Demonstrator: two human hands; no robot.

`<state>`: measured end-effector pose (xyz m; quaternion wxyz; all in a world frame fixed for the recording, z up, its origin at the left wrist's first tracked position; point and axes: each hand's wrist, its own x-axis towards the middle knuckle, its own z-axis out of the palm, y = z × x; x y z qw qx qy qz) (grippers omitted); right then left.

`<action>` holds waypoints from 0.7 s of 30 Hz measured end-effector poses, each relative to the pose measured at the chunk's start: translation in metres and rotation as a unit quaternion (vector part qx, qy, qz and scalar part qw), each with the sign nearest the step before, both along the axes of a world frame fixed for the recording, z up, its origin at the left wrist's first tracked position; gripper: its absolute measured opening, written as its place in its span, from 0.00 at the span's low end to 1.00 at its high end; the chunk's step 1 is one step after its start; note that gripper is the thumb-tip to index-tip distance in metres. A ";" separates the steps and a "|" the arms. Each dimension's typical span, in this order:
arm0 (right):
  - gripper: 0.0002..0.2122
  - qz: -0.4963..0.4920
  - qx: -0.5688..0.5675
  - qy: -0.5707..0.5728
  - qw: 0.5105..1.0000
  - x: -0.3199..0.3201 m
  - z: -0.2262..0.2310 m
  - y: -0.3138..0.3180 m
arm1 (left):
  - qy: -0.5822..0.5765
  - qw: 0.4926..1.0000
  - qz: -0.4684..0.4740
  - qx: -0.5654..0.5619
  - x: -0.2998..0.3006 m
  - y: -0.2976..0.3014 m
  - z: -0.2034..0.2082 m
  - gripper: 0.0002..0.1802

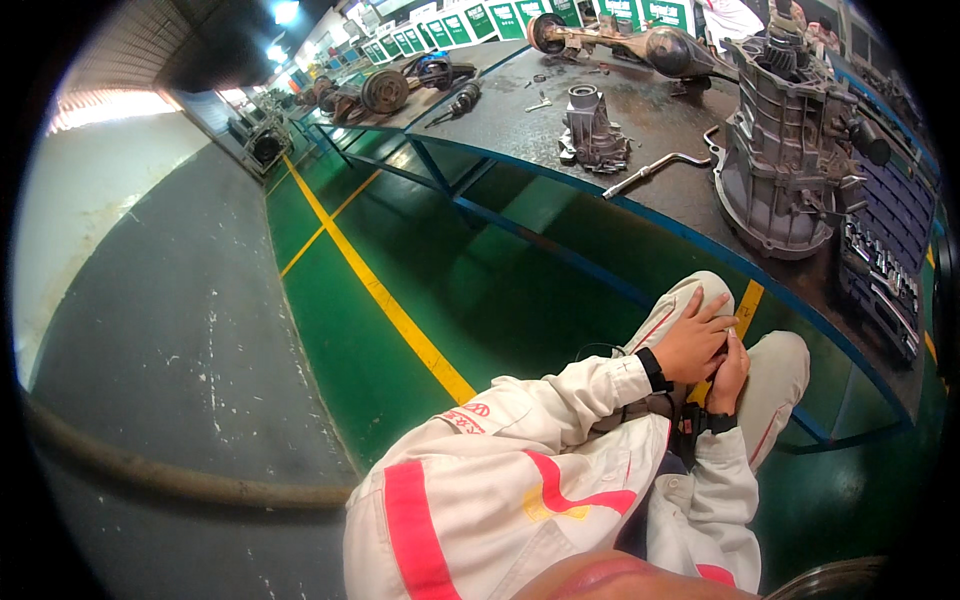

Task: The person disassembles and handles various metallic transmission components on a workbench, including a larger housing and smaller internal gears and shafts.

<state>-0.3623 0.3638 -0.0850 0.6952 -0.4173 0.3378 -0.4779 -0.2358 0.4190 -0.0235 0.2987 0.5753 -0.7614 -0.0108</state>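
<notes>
My left hand [690,345] rests over my raised knee with its fingers stretched out and slightly spread. Against its fingers lies my right hand [730,378], fingers extended and touching the left ones; part of it is hidden. Neither hand shows a tool. Both wrists wear black bands, and a thin dark cable runs beside the left cuff. Closest on the bench above my knees stand a large grey gearbox housing [785,150] and a smaller metal housing [592,130]. Between them a cranked speed wrench [660,168] lies near the bench edge.
The dark metal bench [520,110] has a blue frame. On it lie an axle assembly [640,45], brake drum parts [385,92], a shaft [460,103] and an open socket set case [885,270]. Green-white boxes [480,20] line the back. A yellow line [390,310] crosses the green floor.
</notes>
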 end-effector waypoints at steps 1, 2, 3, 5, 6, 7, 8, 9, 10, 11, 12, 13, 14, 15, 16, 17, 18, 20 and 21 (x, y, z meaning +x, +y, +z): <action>0.17 -0.001 0.003 0.000 1.000 0.000 -0.002 -0.001 | 0.001 1.000 -0.001 0.001 -0.001 0.000 0.001 0.21; 0.17 -0.002 0.005 0.000 1.000 0.000 -0.004 -0.002 | 0.002 1.000 -0.002 0.001 -0.001 0.000 0.001 0.19; 0.17 -0.004 0.008 -0.001 1.000 -0.001 -0.006 -0.004 | 0.003 1.000 -0.003 0.002 -0.001 -0.001 0.002 0.18; 0.18 0.013 0.011 0.010 1.000 -0.001 -0.007 -0.003 | 0.015 1.000 -0.004 0.017 0.001 0.000 0.004 0.18; 0.18 0.021 0.012 0.015 1.000 -0.002 -0.007 -0.003 | 0.021 0.999 -0.005 0.025 0.002 -0.001 0.005 0.18; 0.18 0.022 0.012 0.021 0.999 -0.002 -0.007 -0.002 | 0.015 1.000 -0.005 0.027 0.003 0.000 0.006 0.19; 0.18 0.023 0.012 0.028 0.999 -0.002 -0.006 -0.002 | 0.010 1.000 -0.006 0.029 0.004 0.001 0.007 0.19; 0.18 0.024 0.011 0.034 0.999 -0.003 -0.006 -0.001 | 0.004 0.999 -0.006 0.031 0.004 0.002 0.008 0.20; 0.18 0.022 0.011 0.031 0.999 -0.003 -0.007 -0.002 | -0.002 0.999 -0.012 0.040 0.004 0.002 0.011 0.22; 0.18 0.020 0.011 0.028 0.999 -0.003 -0.009 -0.003 | -0.007 0.999 -0.017 0.049 0.005 0.002 0.015 0.23; 0.18 0.018 0.011 0.025 0.999 -0.004 -0.010 -0.004 | -0.013 0.998 -0.023 0.058 0.005 0.002 0.018 0.25; 0.18 0.014 0.015 0.023 1.000 -0.002 -0.006 -0.001 | -0.018 0.998 -0.027 0.057 0.005 0.004 0.019 0.26; 0.18 0.009 0.019 0.021 1.000 -0.001 0.000 0.002 | -0.022 0.998 -0.031 0.057 0.005 0.007 0.022 0.27; 0.18 0.004 0.023 0.019 1.000 0.000 0.003 0.004 | -0.026 0.997 -0.036 0.056 0.005 0.008 0.022 0.28; 0.18 0.011 0.021 0.016 1.000 -0.001 0.001 0.003 | -0.032 0.997 -0.037 0.058 0.005 0.008 0.022 0.29; 0.18 0.018 0.019 0.012 1.000 -0.004 -0.003 0.000 | -0.038 0.997 -0.038 0.059 0.005 0.006 0.020 0.30; 0.18 0.025 0.017 0.009 1.000 -0.006 -0.005 -0.001 | -0.043 0.996 -0.040 0.061 0.005 0.005 0.019 0.31; 0.18 0.025 0.017 0.011 0.999 -0.005 -0.005 -0.003 | -0.047 0.997 -0.032 0.050 0.003 0.003 0.013 0.29; 0.18 0.024 0.017 0.013 0.999 -0.005 -0.004 -0.003 | -0.048 0.997 -0.028 0.044 0.002 0.002 0.010 0.28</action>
